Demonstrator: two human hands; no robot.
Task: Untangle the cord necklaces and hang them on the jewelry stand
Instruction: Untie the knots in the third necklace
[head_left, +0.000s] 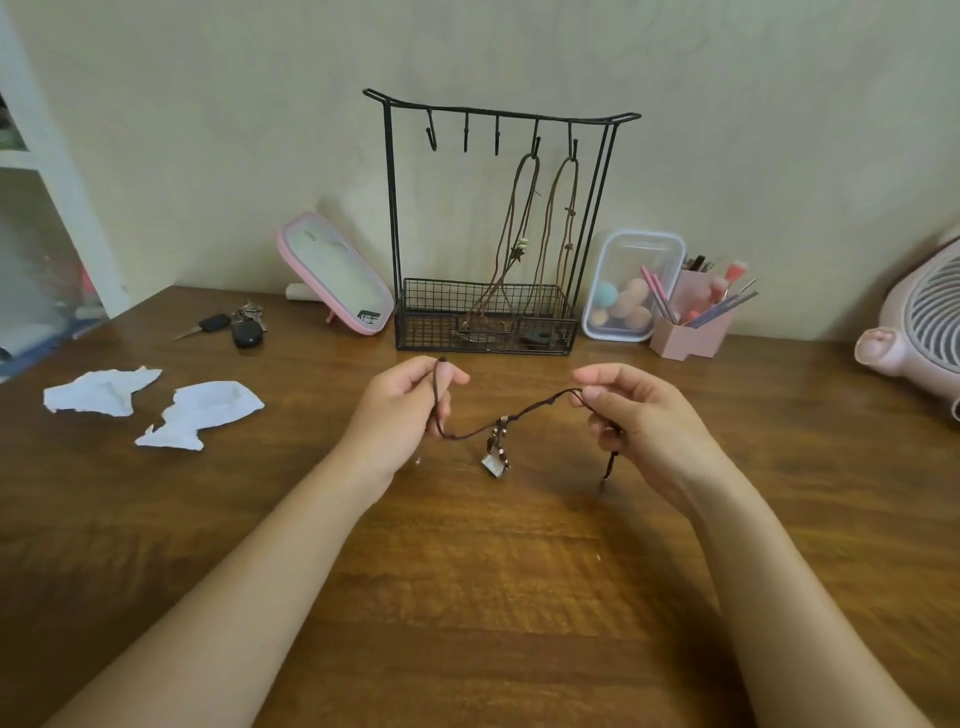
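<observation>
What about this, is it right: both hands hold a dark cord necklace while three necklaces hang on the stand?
Not three: in the head view two necklaces hang on the stand. The left hand and right hand hold the dark cord necklace.

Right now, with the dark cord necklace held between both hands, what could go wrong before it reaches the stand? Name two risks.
1. The necklace sags between the left hand and right hand, its pendant dangling and a loose end hanging below the right hand; these could knot again.
2. On the stand, two necklaces already hang from the right-side hooks; using a neighbouring hook may tangle them.
</observation>
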